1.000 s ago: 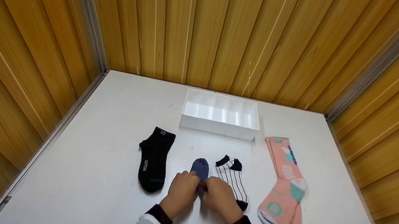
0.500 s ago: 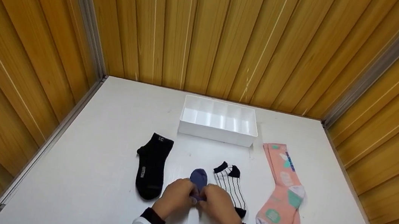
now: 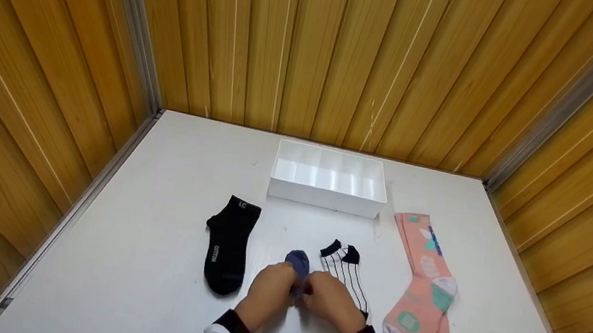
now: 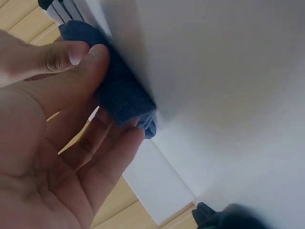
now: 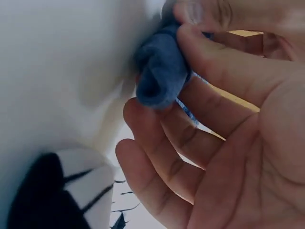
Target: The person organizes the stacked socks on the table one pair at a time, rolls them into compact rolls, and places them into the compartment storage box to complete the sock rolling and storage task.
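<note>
Toward the tabletop's (image 3: 156,200) near edge, a person's left hand (image 3: 266,288) and right hand (image 3: 332,300) pinch a small blue fabric sock (image 3: 298,259), its rounded end poking out ahead. From where I stand, rolling it looks to be the step in hand; the next move seems to call for firm, even fingers to hold the roll tight. A white, black-striped low sock (image 3: 342,265) lies beside the right hand, a black ankle sock (image 3: 230,249) toward the left edge, pink patterned long socks (image 3: 416,294) toward the right. Near the far edge stands a white rectangular divided box (image 3: 326,198).
</note>
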The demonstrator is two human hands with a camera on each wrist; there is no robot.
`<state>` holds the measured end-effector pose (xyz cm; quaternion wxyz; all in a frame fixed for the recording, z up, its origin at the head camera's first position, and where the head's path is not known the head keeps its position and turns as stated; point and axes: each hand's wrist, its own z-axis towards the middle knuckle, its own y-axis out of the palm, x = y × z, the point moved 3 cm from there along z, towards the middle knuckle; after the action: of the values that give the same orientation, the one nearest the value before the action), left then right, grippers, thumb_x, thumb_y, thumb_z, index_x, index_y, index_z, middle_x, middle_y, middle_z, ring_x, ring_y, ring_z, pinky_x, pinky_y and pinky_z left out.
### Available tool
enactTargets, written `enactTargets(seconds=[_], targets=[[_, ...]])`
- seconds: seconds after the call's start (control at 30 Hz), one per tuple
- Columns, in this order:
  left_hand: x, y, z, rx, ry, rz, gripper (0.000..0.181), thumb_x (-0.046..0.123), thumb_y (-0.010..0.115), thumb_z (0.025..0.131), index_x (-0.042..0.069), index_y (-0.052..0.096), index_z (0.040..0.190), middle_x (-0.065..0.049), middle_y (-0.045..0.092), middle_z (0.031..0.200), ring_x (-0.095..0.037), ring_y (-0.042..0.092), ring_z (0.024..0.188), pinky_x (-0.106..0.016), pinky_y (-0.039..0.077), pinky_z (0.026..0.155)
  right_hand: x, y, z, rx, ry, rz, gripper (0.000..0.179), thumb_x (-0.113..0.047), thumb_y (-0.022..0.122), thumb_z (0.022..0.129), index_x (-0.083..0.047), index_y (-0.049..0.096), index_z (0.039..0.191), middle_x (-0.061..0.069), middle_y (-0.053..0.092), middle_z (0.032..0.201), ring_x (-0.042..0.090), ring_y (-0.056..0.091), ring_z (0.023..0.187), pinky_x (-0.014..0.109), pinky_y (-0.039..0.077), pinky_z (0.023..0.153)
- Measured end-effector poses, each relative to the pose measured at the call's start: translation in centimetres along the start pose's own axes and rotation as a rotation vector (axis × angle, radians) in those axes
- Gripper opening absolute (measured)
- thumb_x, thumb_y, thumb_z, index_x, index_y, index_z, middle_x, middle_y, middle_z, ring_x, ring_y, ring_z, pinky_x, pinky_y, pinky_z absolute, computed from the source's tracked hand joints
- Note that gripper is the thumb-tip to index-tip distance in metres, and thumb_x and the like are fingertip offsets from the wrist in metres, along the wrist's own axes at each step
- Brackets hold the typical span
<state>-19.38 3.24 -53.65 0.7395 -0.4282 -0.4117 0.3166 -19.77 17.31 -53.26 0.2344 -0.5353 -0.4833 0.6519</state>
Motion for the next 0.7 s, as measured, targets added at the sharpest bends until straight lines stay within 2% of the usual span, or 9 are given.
enactTargets(seconds=[0.1, 0.2, 0.37, 0.53, 0.7], targets=[[-0.5, 0.0, -0.1, -0.030, -0.029, -0.057, 0.025, 0.007, 0.089, 0.058, 0.015, 0.066, 0.060, 0.002, 0.063, 0.071, -0.014, 0.061, 0.064, -0.031, 0.050, 0.058, -0.1, 0.3, -0.4, 0.055, -0.034, -0.049, 0.016, -0.014, 0.079, 0.077, -0.015, 0.064, 0.082, -0.007, 0.057, 0.077, 0.009, 0.048, 0.068, 0.028, 0.040, 0.061], [-0.8, 0.1, -0.1, -0.044, -0.042, -0.110, 0.020, 0.008, 0.090, 0.059, 0.015, 0.071, 0.064, 0.001, 0.064, 0.071, -0.014, 0.061, 0.064, -0.031, 0.049, 0.058, -0.3, 0.5, -0.6, 0.118, -0.054, -0.112, 0.022, -0.015, 0.083, 0.075, -0.016, 0.063, 0.084, -0.008, 0.054, 0.078, 0.009, 0.047, 0.069, 0.027, 0.039, 0.061], [-1.1, 0.0, 0.0, -0.052, -0.043, -0.110, 0.017, 0.010, 0.089, 0.061, 0.018, 0.076, 0.068, 0.003, 0.066, 0.071, -0.013, 0.061, 0.065, -0.031, 0.049, 0.059, -0.9, 0.7, -0.5, 0.156, -0.056, -0.202, 0.023, -0.018, 0.086, 0.073, -0.015, 0.065, 0.083, -0.005, 0.058, 0.082, 0.011, 0.051, 0.070, 0.029, 0.042, 0.060], [-1.0, 0.0, -0.1, -0.032, -0.051, -0.044, 0.015, 0.016, 0.089, 0.063, 0.020, 0.076, 0.068, 0.004, 0.066, 0.074, -0.018, 0.060, 0.068, -0.033, 0.049, 0.059, -1.1, 0.6, -0.4, 0.165, -0.074, -0.206, 0.014, -0.013, 0.083, 0.074, -0.014, 0.070, 0.078, -0.004, 0.062, 0.080, 0.013, 0.054, 0.068, 0.030, 0.044, 0.059], [0.1, -0.3, -0.2, 0.043, -0.003, 0.132, 0.015, 0.022, 0.090, 0.062, 0.024, 0.077, 0.070, 0.003, 0.063, 0.083, -0.020, 0.058, 0.074, -0.034, 0.049, 0.057, -0.5, 0.4, -0.1, 0.109, -0.036, -0.129, 0.008, -0.014, 0.082, 0.076, -0.016, 0.075, 0.079, -0.005, 0.064, 0.077, 0.012, 0.055, 0.068, 0.030, 0.045, 0.062]])
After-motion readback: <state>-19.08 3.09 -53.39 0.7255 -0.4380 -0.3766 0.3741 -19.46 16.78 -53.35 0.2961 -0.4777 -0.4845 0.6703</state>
